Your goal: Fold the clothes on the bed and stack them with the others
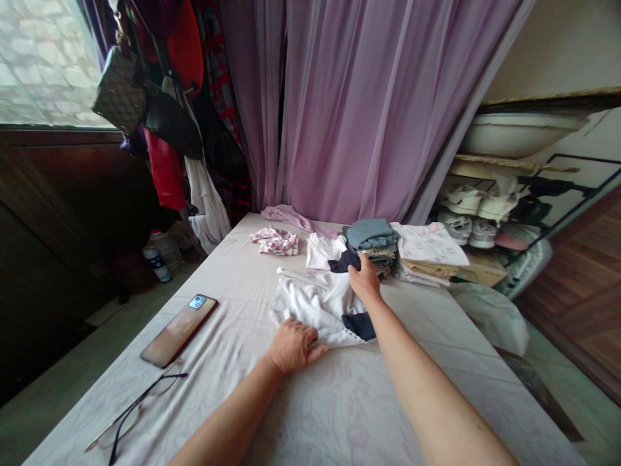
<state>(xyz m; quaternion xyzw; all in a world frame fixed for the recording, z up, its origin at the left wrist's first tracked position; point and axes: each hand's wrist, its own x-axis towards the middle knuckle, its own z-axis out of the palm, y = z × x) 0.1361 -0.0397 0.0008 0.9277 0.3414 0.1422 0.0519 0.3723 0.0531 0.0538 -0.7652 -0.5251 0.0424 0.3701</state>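
A flat surface covered by a pale lilac sheet (339, 401) fills the lower part of the view from the person's head.

At the far left, a pair of thin black-rimmed eyeglasses (130, 414) lies on the sheet with its arms folded out. Just beyond the eyeglasses is a slim rectangular smartphone (179, 330), lying flat with a glossy brownish surface and its camera corner pointing away. Above them, dark handbags and red clothing (121, 87) hang beside a window. A plastic bottle with a blue label (156, 262) stands on the floor below.

Toward the middle, the left hand (294, 346) rests knuckles-up on the near edge of a white garment (315, 301) with navy patches, which is spread on the sheet. The fingers are curled under and the thumb lies out flat. It cannot be seen whether they pinch the cloth or only press on it. Farther back, a small crumpled pink-and-white floral cloth (275, 241) lies apart on the sheet.

The right hand (365, 281) reaches across to the garment's far edge. Its fingers are closed on the cloth, right at a navy patch (344, 261).

Just past that hand stands a stack of folded clothes topped by a blue-grey piece (371, 234). Beside it, further right, a second folded pile has a white pink-printed top (427, 243).

A sheer mauve curtain (363, 97) hangs behind everything. At the far right, pale sneakers (466, 207) sit on a low black rack.
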